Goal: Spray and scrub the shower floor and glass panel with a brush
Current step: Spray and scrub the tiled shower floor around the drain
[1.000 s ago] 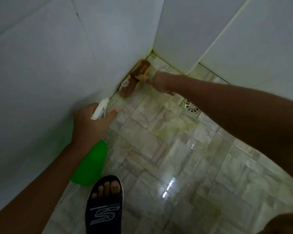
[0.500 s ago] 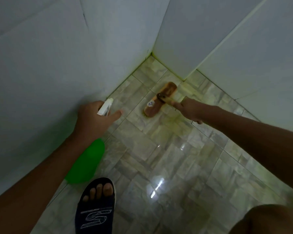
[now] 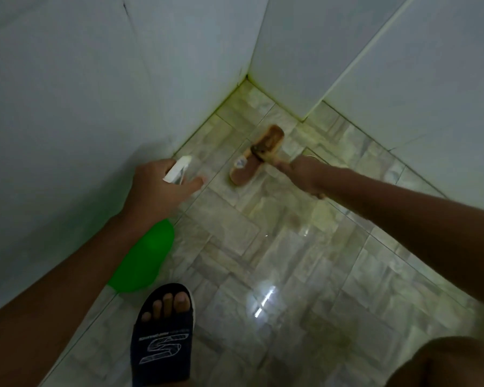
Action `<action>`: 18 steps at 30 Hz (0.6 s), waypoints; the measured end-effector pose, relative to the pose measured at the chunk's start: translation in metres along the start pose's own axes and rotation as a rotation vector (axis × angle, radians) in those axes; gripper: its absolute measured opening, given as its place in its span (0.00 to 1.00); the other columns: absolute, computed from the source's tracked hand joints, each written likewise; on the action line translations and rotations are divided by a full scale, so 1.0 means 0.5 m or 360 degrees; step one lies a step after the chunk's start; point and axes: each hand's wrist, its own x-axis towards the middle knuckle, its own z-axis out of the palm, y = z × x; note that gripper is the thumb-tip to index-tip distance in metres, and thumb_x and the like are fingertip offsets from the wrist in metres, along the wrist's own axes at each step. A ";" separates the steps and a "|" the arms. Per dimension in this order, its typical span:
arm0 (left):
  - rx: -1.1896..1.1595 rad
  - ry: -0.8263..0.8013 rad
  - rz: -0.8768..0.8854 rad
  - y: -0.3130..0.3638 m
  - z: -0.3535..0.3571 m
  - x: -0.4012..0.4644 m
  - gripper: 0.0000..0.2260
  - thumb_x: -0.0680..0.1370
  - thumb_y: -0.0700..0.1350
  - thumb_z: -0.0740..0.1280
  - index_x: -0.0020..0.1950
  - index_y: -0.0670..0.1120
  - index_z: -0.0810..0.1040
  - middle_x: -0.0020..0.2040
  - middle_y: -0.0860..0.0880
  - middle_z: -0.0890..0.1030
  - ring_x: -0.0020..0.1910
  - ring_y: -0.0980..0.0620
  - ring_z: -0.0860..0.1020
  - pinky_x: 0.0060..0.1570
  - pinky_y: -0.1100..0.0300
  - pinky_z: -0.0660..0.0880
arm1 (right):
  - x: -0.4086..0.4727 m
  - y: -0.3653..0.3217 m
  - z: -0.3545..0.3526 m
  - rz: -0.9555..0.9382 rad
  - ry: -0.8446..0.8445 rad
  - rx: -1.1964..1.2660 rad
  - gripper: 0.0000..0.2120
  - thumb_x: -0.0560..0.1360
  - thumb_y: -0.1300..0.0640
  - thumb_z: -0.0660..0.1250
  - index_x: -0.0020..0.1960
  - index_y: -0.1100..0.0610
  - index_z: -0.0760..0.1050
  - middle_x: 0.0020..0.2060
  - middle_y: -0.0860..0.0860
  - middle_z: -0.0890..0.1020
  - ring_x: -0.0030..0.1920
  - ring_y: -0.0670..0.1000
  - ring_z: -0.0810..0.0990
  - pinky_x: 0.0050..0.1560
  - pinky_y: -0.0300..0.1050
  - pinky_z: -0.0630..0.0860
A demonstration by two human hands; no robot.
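A brown wooden scrub brush [image 3: 256, 155] lies bristles-down on the wet tiled shower floor [image 3: 305, 275], a little out from the corner. My right hand [image 3: 305, 175] grips its short handle from the right. My left hand [image 3: 157, 191] holds a green spray bottle [image 3: 146, 258] by its neck, with the white nozzle [image 3: 178, 169] pointing toward the corner and the forefinger stretched out along it. The bottle hangs close to the left wall. No glass panel is in view.
White tiled walls [image 3: 67, 107] close the corner on the left and at the back [image 3: 403, 65]. My foot in a dark slide sandal [image 3: 162, 336] stands at the bottom centre. A knee [image 3: 453, 361] shows at the lower right. A light glares off the floor.
My right hand has pulled the brush out of the wall corner and across the floor toward me. The left hand has kept hold of the spray bottle and hardly moved.
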 end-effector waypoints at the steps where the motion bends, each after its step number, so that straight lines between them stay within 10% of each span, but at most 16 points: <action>1: -0.0019 -0.0001 0.0001 0.000 -0.002 0.000 0.27 0.72 0.55 0.81 0.31 0.46 0.64 0.28 0.49 0.64 0.29 0.52 0.63 0.32 0.58 0.61 | -0.021 0.028 0.005 0.0042 -0.0038 -0.0007 0.25 0.82 0.36 0.47 0.58 0.55 0.70 0.39 0.59 0.75 0.30 0.56 0.80 0.32 0.40 0.72; 6: -0.0043 -0.0003 0.0008 0.001 -0.003 -0.005 0.27 0.71 0.55 0.81 0.31 0.48 0.64 0.28 0.50 0.63 0.28 0.54 0.61 0.32 0.58 0.60 | -0.025 0.020 0.015 0.0208 -0.0028 0.0177 0.39 0.77 0.29 0.49 0.66 0.64 0.67 0.36 0.58 0.74 0.22 0.55 0.75 0.23 0.39 0.70; 18: 0.0016 -0.0093 0.0105 -0.001 0.006 -0.014 0.25 0.69 0.56 0.82 0.33 0.41 0.71 0.29 0.50 0.66 0.29 0.54 0.63 0.32 0.57 0.61 | -0.083 -0.062 0.149 -0.0193 -0.0144 0.0121 0.28 0.81 0.35 0.49 0.50 0.60 0.70 0.41 0.57 0.78 0.30 0.51 0.77 0.27 0.41 0.72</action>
